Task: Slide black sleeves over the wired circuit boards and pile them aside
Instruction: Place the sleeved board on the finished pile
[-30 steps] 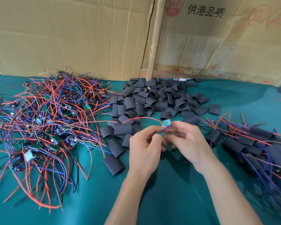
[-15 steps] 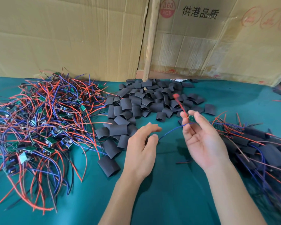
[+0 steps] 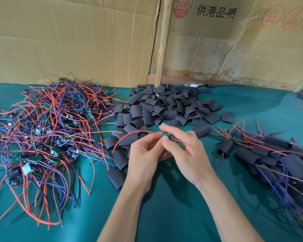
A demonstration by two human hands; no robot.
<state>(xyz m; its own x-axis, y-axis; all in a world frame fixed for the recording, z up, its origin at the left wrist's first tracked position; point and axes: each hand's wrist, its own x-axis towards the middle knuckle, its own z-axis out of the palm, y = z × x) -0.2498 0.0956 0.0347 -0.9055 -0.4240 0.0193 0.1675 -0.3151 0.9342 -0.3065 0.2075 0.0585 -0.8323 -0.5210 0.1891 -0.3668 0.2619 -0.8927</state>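
- Raw stock to the left, blanks in the middle, finished work to the right: tangle of bare wired boards (image 3: 42, 135) heaped on the left of the green bench (image 3: 164, 215), loose black sleeves (image 3: 164, 109) piled centre-back, sleeved boards (image 3: 273, 158) stacked on the right. Likely laid out so for a short reach each way and no mixing of done with undone.
- One small green circuit board (image 3: 165, 136) held up off the bench, just in front of the sleeve pile, between both hands.
- Right hand (image 3: 185, 154): grip closed on the board by thumb and a finger, remaining fingers spread loose above; the board sits at the fingertips, not in the palm, its end left free, probably for a sleeve to pass over.
- Left hand (image 3: 145, 154): fingers curled, grip pinching the wires right beside the board; red wire (image 3: 129, 135) arcing out leftward and down from that pinch. Seemingly gathering the leads into one bundle for threading.
- No sleeve in either grip yet; nearest loose sleeves lying just beyond and beneath the hands.
- Cardboard sheets (image 3: 77, 41) standing behind the bench as a backstop.
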